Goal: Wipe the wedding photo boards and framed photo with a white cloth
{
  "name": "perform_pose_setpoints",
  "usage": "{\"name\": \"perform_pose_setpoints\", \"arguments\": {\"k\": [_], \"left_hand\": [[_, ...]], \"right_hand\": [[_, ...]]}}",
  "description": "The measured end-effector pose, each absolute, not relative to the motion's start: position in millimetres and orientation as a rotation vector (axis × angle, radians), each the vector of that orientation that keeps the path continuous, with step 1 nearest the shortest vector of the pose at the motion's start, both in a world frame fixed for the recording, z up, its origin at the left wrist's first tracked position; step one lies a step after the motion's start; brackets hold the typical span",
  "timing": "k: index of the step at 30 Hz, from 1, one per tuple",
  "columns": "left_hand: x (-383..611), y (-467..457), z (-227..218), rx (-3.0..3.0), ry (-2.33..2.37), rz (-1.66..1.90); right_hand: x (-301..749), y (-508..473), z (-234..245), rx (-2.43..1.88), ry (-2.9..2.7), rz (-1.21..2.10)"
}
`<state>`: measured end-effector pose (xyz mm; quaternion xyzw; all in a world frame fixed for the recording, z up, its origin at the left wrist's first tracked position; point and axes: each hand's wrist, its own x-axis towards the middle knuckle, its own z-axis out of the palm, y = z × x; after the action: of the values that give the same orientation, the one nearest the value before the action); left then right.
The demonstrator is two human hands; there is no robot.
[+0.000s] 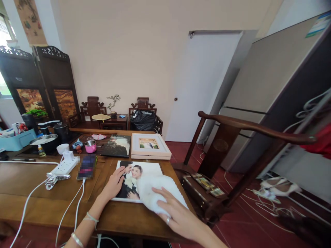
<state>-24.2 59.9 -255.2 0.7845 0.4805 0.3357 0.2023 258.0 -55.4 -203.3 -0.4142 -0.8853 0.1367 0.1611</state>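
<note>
A photo panel [152, 169] with a picture of two people lies flat on the wooden table [103, 215]. At its left edge rests my left hand [115, 181], fingers stretched out over the picture, holding nothing. My right hand [169, 208] grips a white cloth [155, 187] and presses it down over the photo's right half. The cloth hides the lower right of the picture and hangs past that side. I cannot see my right fingertips' undersides.
Behind the photo are a boxed picture frame [151, 151] and a dark photo panel [117, 146]. A phone [87, 167], a power strip [64, 165] with cables and a pink cup [90, 146] stand left. A wooden chair [217, 144] is at the right.
</note>
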Motion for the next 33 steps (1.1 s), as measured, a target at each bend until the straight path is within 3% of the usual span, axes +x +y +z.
{"name": "perform_pose_setpoints", "arguments": {"k": [5,13,26,33], "left_hand": [[-26,61,-255,2.253,1.322,0.909],[-27,63,-256,2.273,1.307,0.921],[-26,65,-264,2.232,1.316,0.941],[-27,62,-257,2.267,1.320,0.831]], "right_hand": [[258,10,-209,-1.115,-2.524,0.266],[260,85,-213,-1.295,-2.512,0.349],[257,-70,-200,-1.055,-2.714,0.340],[256,-49,-206,-1.037,-2.659,0.286]]}}
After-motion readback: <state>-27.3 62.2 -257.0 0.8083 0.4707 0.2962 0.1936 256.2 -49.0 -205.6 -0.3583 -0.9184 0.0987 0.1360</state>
